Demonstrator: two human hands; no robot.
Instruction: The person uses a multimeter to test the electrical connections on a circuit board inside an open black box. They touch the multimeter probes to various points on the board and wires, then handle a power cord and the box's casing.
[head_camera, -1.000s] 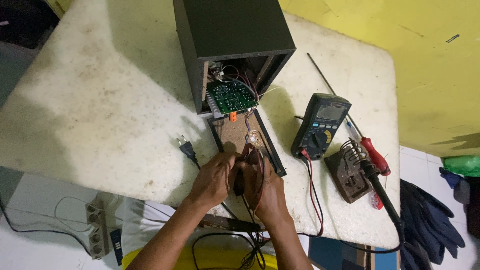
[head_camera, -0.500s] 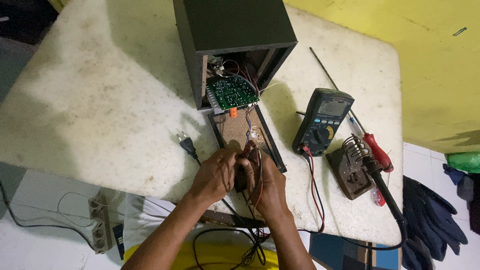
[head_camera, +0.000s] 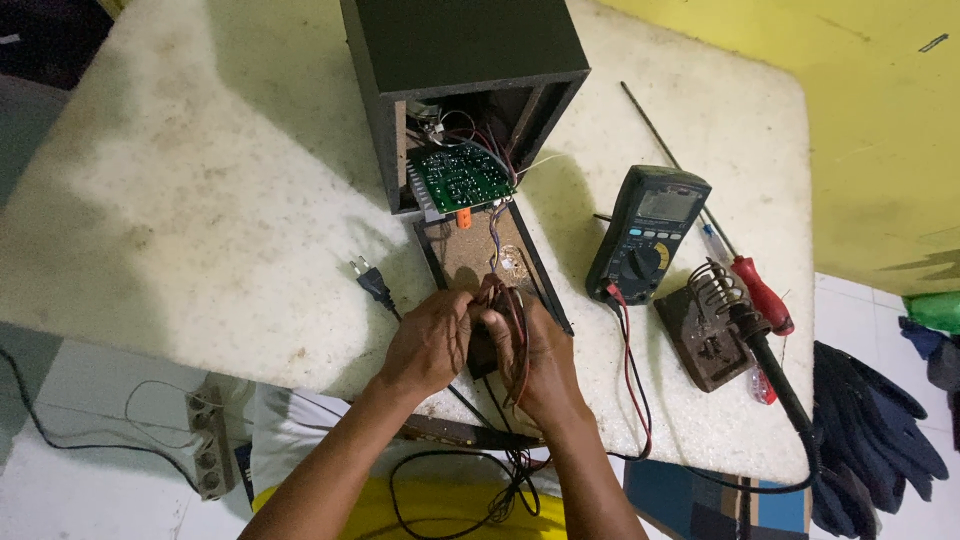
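Observation:
My left hand (head_camera: 428, 343) and my right hand (head_camera: 541, 358) are closed together on a small dark component with brown wires (head_camera: 492, 318) at the near edge of the table. The wires run up to a green circuit board (head_camera: 459, 176) that sticks out of an open black speaker box (head_camera: 460, 60). A brown back panel (head_camera: 480, 252) lies flat between the box and my hands. What exactly sits between my fingers is mostly hidden.
A black mains plug (head_camera: 372, 279) lies left of my hands. To the right are a dark multimeter (head_camera: 648, 232) with red and black leads, a soldering iron in its stand (head_camera: 712, 318), a red-handled screwdriver (head_camera: 758, 290) and a thin rod. The white table (head_camera: 200, 220) is stained.
My hands stay pressed on the wired component, with only small shifts of the fingers. The view has drifted slightly.

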